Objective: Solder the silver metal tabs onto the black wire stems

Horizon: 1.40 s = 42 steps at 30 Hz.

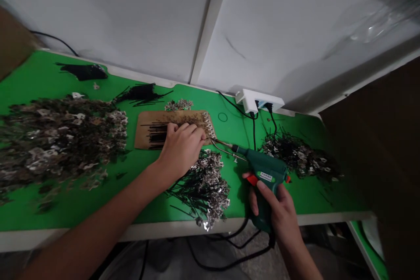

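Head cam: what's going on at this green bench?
A person works at a green table. The left hand rests, fingers curled, on a brown flat board that carries thin black wires and small silvery pieces. The right hand grips a green pistol-shaped corded tool with an orange trigger, its metal tip at the board's right end beside the left fingers. A large left heap of black-stemmed silvery pieces, a centre heap and a right heap lie around.
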Tool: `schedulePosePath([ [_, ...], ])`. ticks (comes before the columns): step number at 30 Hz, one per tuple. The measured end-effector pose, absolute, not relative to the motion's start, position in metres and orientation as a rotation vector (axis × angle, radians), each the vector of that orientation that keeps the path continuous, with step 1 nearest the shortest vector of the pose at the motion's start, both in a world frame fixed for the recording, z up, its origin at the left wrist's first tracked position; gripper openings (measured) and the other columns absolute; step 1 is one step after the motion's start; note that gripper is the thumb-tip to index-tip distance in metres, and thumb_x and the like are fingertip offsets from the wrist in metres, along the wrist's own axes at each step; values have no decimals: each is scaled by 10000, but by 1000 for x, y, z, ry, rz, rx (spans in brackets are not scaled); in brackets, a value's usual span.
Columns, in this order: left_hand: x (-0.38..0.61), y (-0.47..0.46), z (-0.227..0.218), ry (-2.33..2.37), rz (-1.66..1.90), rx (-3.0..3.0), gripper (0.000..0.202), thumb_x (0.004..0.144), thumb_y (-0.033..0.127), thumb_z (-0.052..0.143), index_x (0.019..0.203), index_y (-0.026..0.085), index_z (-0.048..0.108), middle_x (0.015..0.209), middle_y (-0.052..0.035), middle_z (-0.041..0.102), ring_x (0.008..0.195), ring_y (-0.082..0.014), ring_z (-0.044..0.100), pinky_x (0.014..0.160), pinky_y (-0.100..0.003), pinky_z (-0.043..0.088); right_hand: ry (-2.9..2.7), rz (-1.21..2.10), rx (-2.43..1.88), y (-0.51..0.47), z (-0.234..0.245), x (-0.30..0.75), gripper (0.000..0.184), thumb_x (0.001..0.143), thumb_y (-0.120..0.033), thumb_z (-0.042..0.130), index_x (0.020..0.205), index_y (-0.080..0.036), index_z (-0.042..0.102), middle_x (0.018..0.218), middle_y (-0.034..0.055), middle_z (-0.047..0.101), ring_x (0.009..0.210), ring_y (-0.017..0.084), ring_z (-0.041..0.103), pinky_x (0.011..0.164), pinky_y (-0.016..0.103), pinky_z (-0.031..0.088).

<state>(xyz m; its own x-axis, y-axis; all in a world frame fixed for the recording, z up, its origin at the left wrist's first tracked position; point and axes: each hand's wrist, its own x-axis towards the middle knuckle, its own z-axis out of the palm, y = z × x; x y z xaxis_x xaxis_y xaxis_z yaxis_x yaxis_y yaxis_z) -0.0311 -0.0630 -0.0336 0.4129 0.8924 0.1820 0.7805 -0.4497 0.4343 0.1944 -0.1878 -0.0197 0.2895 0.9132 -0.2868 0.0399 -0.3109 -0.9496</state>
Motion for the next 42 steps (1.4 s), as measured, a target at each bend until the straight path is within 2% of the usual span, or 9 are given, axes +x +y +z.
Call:
schedulePosePath([
  [19, -29, -63, -32, 1438, 600, 2356, 149, 979, 191, 528, 879, 201, 638, 925, -39, 715, 947, -249, 599, 815, -415, 289, -784, 1251, -1696, -189, -14, 192, 374, 864, -497, 722, 1043, -169, 715, 488, -37, 482, 469, 102, 385, 448, 222, 321],
  [33, -28, -64, -40, 1427, 701, 2397, 163, 987, 203, 519, 867, 207, 629, 876, -33, 711, 893, -231, 595, 796, -408, 303, -694, 1264, -1733, -193, -5, 181, 333, 845, -516, 735, 905, -198, 657, 474, -49, 463, 444, 82, 352, 437, 207, 304],
  [42, -27, -63, -36, 1439, 626, 2353, 177, 994, 209, 510, 878, 202, 643, 898, -39, 713, 933, -253, 602, 828, -436, 301, -644, 1170, -1711, -203, -19, 175, 333, 876, -499, 702, 1002, -190, 685, 460, -49, 462, 451, 100, 349, 449, 226, 293],
])
